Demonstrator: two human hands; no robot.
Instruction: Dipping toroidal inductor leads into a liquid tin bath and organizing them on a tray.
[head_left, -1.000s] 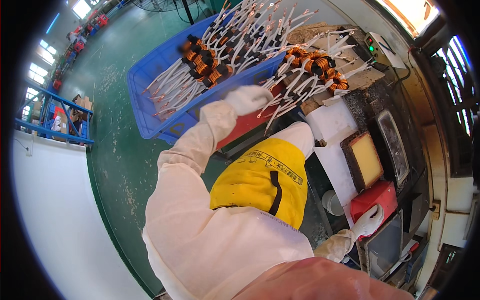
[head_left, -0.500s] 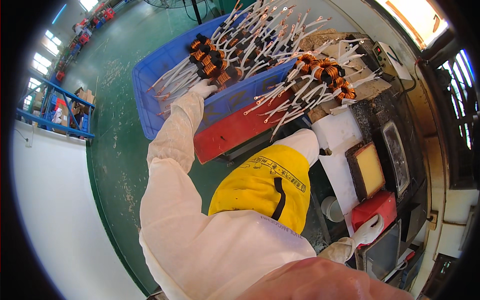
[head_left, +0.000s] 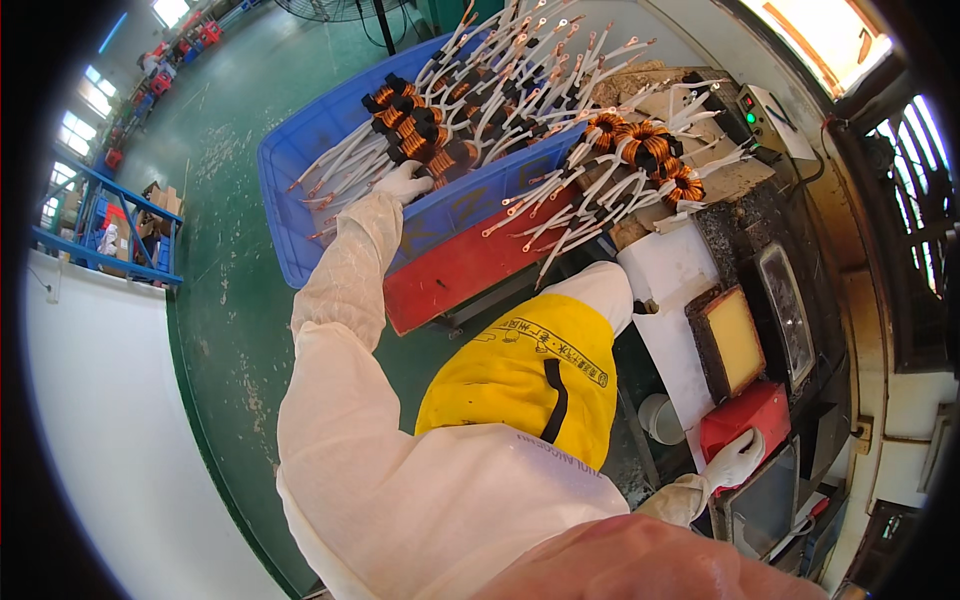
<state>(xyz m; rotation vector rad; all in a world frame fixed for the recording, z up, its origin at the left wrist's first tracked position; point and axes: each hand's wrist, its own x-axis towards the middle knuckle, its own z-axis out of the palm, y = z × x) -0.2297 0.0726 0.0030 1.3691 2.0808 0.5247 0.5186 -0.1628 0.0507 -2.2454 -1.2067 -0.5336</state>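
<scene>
In a blue plastic bin, my gloved left hand has its fingers closed at the near edge of a copper-wound ring coil. More such coils, with black wrapping and white leads ending in copper lugs, are heaped beside it. My gloved right hand is low on the right, its fingers curled against a red box; the fingertips are partly hidden.
More coils lie on cardboard right of the bin, leads overhanging. A red bench is under the bin. Along the right are a square pan of yellowish material, a metal-rimmed tray, a control box and a white bucket.
The view has shifted slightly. My left hand stays at the same coil in the bin, which looks less blurred now. My right hand remains at the red box.
</scene>
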